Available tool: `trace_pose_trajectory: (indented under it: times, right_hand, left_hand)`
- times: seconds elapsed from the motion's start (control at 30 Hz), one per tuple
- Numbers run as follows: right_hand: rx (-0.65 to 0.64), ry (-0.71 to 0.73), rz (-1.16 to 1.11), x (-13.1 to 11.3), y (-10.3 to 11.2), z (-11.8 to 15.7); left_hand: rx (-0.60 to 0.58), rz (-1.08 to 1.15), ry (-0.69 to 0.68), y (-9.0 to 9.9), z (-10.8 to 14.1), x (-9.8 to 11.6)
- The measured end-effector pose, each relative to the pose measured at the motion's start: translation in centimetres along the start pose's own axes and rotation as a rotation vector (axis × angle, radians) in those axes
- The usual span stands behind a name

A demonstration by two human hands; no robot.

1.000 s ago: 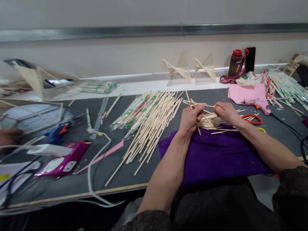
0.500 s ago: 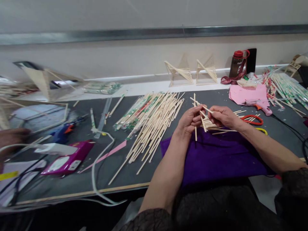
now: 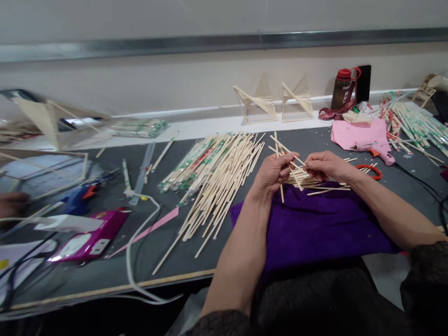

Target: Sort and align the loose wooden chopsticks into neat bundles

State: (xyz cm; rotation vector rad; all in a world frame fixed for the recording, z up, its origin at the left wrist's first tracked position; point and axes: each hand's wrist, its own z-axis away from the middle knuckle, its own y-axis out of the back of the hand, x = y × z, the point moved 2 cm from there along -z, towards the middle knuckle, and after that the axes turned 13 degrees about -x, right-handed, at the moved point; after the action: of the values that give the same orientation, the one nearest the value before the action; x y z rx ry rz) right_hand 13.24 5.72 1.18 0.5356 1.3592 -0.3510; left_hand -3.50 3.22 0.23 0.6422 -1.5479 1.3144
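While left hand [image 3: 276,172] pinches crossed sticks [image 3: 293,160] above purple cloth [image 3: 325,228], right hand [image 3: 320,164], fingers curled nearly closed, grips one stick's near end.

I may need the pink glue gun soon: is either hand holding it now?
No, the glue gun lies on the table, beyond both hands.

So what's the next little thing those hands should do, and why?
Probably a small nudge by the right hand to adjust the crossed sticks, while the left hand holds steady. The left pinches them where they cross, their ends point different ways, and the right's fingers are at one stick's end.
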Motion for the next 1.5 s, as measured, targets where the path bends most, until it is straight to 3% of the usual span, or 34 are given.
trace_pose_trajectory:
  times: [0.17,0.3,0.57,0.93,1.07,1.2,1.27,1.37,1.5]
  right_hand:
    - [0.034,-0.060,0.103,0.3,-0.2,-0.4]
    - [0.060,-0.044,0.120,0.4,-0.3,-0.5]
    - [-0.088,0.119,-0.395,0.7,-1.0,-0.6]
    - [-0.157,0.151,-0.593,-0.6,-2.9,-0.4]
    - [-0.068,0.083,-0.460,-0.9,-2.8,-0.5]
    - [0.178,0.069,-0.027,-0.3,-1.9,-0.7]
    - [0.239,0.073,0.172,0.0,-1.6,-0.8]
    - [0.201,0.072,0.173,0.3,-1.5,-1.0]
    - [0.078,0.095,0.010,0.5,-1.5,-1.1]
  left_hand:
    - [0.103,-0.012,-0.005,0.1,-0.2,-0.2]
    - [0.100,-0.023,-0.010,0.2,-0.2,-0.2]
    - [0.042,0.010,-0.193,-0.3,0.4,0.6]
    - [-0.095,0.128,-0.250,-0.6,0.7,0.6]
    - [-0.067,0.128,-0.228,-0.6,0.5,0.4]
    - [0.032,0.119,-0.137,-0.5,-0.1,0.1]
    - [0.106,0.116,-0.101,-0.4,-0.3,-0.1]
    - [0.183,0.113,-0.050,0.0,-0.4,0.0]
    - [0.182,0.113,-0.009,0.3,-0.4,0.1]
